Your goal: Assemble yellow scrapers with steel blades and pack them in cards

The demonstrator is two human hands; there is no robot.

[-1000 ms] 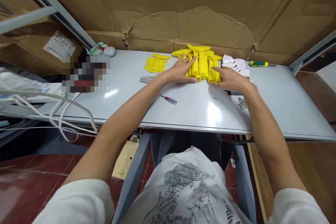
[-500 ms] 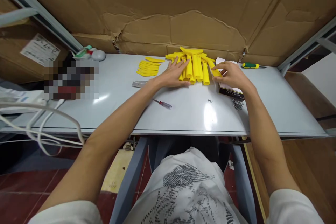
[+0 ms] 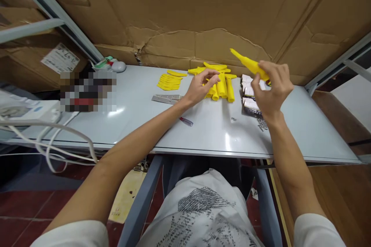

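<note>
My right hand (image 3: pixel 272 87) holds up a yellow tubular handle (image 3: pixel 249 64) above the right side of the table, its thin end pointing up and left. Its fingers are closed round the thicker end. My left hand (image 3: pixel 202 85) hovers at the left front of a pile of yellow handles (image 3: pixel 222 86), fingers curved and thumb apart, with nothing visible held. Left of the pile lies a row of flat yellow pieces (image 3: pixel 169 83). Metal strips (image 3: pixel 164 99) and a small screwdriver (image 3: pixel 186 122) are near my left forearm.
Small boxes (image 3: pixel 249 105) stand right of the pile, with loose screws (image 3: pixel 262 124) in front. A few more screws (image 3: pixel 233 119) lie mid-table. Cardboard (image 3: pixel 174 50) lines the back. White cables (image 3: pixel 69 131), a computer mouse (image 3: pixel 118 66) and a blurred patch are at left.
My right hand has lifted a yellow handle off the pile, up and to the right. My left hand has risen off the pile and curled its fingers. The view has shifted slightly.
</note>
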